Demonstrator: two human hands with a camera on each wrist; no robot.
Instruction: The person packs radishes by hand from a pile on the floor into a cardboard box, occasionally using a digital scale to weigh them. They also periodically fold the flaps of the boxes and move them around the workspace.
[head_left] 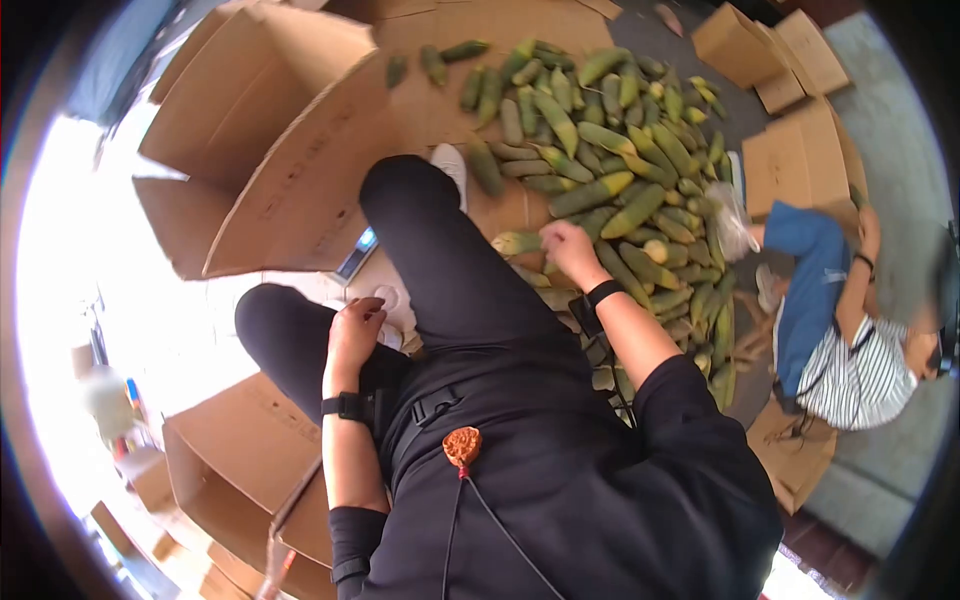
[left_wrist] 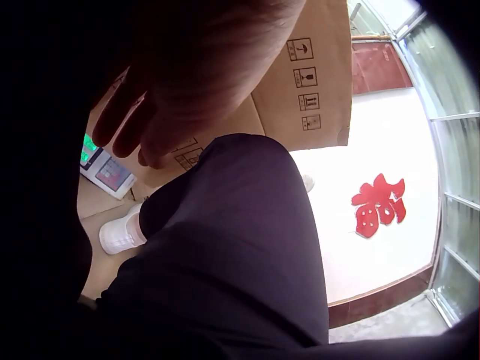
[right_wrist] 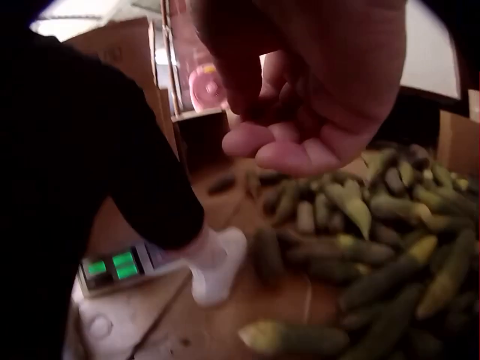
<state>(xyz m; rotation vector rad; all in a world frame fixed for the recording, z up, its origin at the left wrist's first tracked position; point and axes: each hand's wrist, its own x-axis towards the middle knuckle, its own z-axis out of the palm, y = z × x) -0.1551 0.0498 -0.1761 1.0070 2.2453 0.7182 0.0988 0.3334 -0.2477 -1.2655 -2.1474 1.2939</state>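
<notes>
My right hand (head_left: 572, 250) hovers at the left edge of a pile of green, yellow-tipped vegetables (head_left: 600, 195), beside one lying apart (head_left: 515, 243). In the right wrist view the hand (right_wrist: 322, 90) has loosely bent fingers and holds nothing visible; below it a pale-tipped vegetable (right_wrist: 292, 337) lies on cardboard. My left hand (head_left: 355, 335) hangs above my left thigh, its fingers loosely bent. The left wrist view shows that hand (left_wrist: 217, 75) with nothing in it, near the knee (left_wrist: 240, 172).
A scale with a lit display (head_left: 355, 258) stands between my feet and a large cardboard box (head_left: 300, 180). Another open box (head_left: 240, 440) is at lower left. A seated person in a striped shirt (head_left: 860, 370) is on the right, near more boxes (head_left: 795, 160).
</notes>
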